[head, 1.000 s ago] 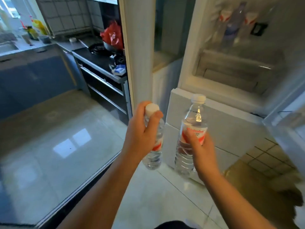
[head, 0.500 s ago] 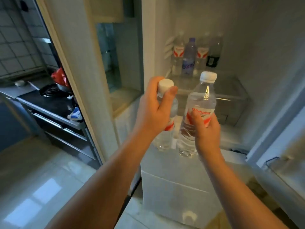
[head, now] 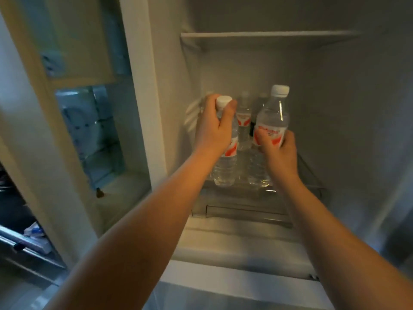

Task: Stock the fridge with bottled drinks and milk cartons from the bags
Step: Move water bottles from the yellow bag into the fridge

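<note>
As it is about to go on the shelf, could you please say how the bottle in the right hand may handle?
The bottle looks full of clear liquid, so probably heavy for its size. Tall and narrow, it may tip if nudged. Its ribbed plastic likely yields under the right hand.

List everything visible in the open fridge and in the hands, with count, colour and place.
fridge: one, white, open ahead
glass shelf: one, clear, mid fridge
upper shelf: one, white, above the bottles
drawer: one, translucent, below the glass shelf
left bottle: one, clear with white cap and red-white label, front of glass shelf
right bottle: one, same colours, just right of it
back bottles: at least two, clear, partly hidden, rear of that shelf
left hand: one, bare, fingers round left bottle's neck
right hand: one, bare, fingers round right bottle's label
</note>
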Demonstrator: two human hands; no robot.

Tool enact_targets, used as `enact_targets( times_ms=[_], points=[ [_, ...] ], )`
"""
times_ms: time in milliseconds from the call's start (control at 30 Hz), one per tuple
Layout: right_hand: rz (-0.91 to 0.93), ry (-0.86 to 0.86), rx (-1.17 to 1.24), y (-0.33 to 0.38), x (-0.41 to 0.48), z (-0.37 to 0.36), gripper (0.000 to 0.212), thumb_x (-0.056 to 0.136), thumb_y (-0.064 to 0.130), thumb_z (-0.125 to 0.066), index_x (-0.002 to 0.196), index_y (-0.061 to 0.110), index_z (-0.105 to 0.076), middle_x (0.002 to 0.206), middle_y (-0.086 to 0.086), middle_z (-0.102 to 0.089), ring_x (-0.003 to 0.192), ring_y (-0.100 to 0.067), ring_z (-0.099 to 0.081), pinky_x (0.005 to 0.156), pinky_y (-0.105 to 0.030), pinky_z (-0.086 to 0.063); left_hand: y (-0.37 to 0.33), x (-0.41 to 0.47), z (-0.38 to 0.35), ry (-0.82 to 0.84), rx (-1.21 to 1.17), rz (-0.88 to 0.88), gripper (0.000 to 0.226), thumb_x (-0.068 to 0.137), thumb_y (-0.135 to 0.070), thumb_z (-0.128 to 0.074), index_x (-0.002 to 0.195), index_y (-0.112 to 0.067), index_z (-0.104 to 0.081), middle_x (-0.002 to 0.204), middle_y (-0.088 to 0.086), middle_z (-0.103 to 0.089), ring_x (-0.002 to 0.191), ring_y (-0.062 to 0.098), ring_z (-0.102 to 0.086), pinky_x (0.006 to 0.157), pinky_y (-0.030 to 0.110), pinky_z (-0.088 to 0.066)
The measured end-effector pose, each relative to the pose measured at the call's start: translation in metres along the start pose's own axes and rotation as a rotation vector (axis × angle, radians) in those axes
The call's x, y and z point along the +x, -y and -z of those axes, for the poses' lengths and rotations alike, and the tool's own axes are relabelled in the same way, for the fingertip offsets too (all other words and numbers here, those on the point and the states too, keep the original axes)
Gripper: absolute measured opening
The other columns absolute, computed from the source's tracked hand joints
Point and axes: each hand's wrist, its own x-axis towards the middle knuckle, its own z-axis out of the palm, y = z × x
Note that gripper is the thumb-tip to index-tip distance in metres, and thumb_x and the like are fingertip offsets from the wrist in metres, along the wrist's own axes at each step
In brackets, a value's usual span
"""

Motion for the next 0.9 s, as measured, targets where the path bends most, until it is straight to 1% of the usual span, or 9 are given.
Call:
enact_targets(
  times_ms=[100, 233, 400, 500, 533, 633, 733, 833, 900],
  points=[
    [-0.033, -0.010, -0.058, -0.018, 0.026, 0.008, 0.044, 0.081, 0.040, -0.075, 0.111, 0.021, -0.049, 0.104, 0.003, -0.063, 0.090, -0.006, -0.064, 0.075, -0.026, -0.052, 0.020, 0.015, -0.020, 0.030, -0.013, 0.044, 0.023, 0.100, -0.039, -0.051, 0.108, -0.018, -0.054, 0.091, -0.010, -0.064, 0.086, 0.008, -0.062, 0.078, 0.035, -0.053],
    [-0.084, -0.005, -0.104, -0.043, 0.049, 0.014, 0.050, 0.080, 0.038, -0.076, 0.118, 0.019, -0.049, 0.107, 0.004, -0.063, 0.094, -0.007, -0.064, 0.076, -0.026, -0.051, 0.038, 0.027, -0.040, 0.052, -0.047, 0.071, 0.021, 0.101, -0.030, -0.052, 0.111, -0.011, -0.055, 0.086, -0.011, -0.059, 0.075, -0.008, -0.055, 0.064, 0.010, -0.041],
    [-0.098, 0.036, -0.135, -0.072, 0.066, 0.016, 0.054, 0.080, 0.042, -0.074, 0.122, 0.017, -0.051, 0.110, 0.001, -0.065, 0.097, -0.009, -0.066, 0.074, -0.024, -0.050, 0.056, 0.034, -0.056, 0.041, -0.065, 0.102, 0.019, 0.101, -0.025, -0.053, 0.111, -0.009, -0.055, 0.084, -0.017, -0.054, 0.073, -0.015, -0.053, 0.063, 0.008, -0.042],
    [-0.098, 0.065, -0.132, -0.078, 0.069, 0.017, 0.052, 0.083, 0.037, -0.072, 0.125, 0.022, -0.045, 0.113, 0.009, -0.061, 0.100, -0.003, -0.062, 0.077, -0.020, -0.048, 0.068, 0.033, -0.059, 0.067, -0.079, 0.140, 0.024, 0.099, -0.027, -0.057, 0.118, -0.012, -0.056, 0.094, -0.020, -0.056, 0.084, -0.016, -0.054, 0.070, 0.006, -0.042],
    [-0.098, 0.089, -0.137, -0.081, 0.069, 0.018, 0.052, 0.085, 0.035, -0.072, 0.127, 0.024, -0.043, 0.113, 0.013, -0.059, 0.100, 0.000, -0.060, 0.077, -0.018, -0.046, 0.075, 0.030, -0.059, 0.082, -0.094, 0.164, 0.029, 0.098, -0.028, -0.059, 0.123, -0.014, -0.054, 0.101, -0.020, -0.058, 0.093, -0.013, -0.055, 0.077, 0.007, -0.045],
    [-0.111, 0.141, -0.200, -0.096, 0.064, 0.022, 0.050, 0.087, 0.029, -0.071, 0.127, 0.026, -0.042, 0.111, 0.017, -0.058, 0.098, 0.006, -0.056, 0.079, -0.015, -0.043, 0.097, 0.011, -0.055, 0.138, -0.149, 0.214, 0.060, 0.091, -0.033, -0.067, 0.143, -0.026, -0.040, 0.128, -0.009, -0.059, 0.116, 0.006, -0.059, 0.098, 0.029, -0.052],
    [-0.104, 0.139, -0.338, -0.117, 0.060, 0.025, 0.050, 0.082, 0.028, -0.076, 0.126, 0.020, -0.052, 0.115, 0.006, -0.062, 0.104, -0.008, -0.061, 0.088, -0.028, -0.047, 0.119, -0.016, -0.049, 0.216, -0.084, 0.290, 0.075, 0.083, -0.036, -0.076, 0.144, -0.040, -0.031, 0.130, -0.020, -0.056, 0.118, 0.000, -0.058, 0.099, 0.032, -0.052],
    [-0.088, 0.154, -0.501, -0.124, 0.067, 0.022, 0.048, 0.080, 0.033, -0.076, 0.123, 0.020, -0.057, 0.119, -0.002, -0.065, 0.113, -0.020, -0.058, 0.090, -0.030, -0.044, 0.136, -0.042, -0.047, 0.253, 0.249, 0.387, 0.085, 0.065, -0.071, -0.072, 0.136, -0.040, -0.035, 0.130, -0.012, -0.059, 0.117, 0.011, -0.059, 0.093, 0.045, -0.055],
    [-0.133, 0.190, -0.553, -0.130, 0.073, 0.019, 0.055, 0.080, 0.040, -0.073, 0.129, 0.025, -0.053, 0.128, -0.003, -0.061, 0.124, -0.024, -0.050, 0.099, -0.037, -0.042, 0.140, -0.051, -0.048, 0.260, 0.406, 0.409, 0.091, 0.060, -0.074, -0.073, 0.134, -0.035, -0.036, 0.126, -0.007, -0.061, 0.112, 0.017, -0.061, 0.087, 0.046, -0.056]
  ],
)
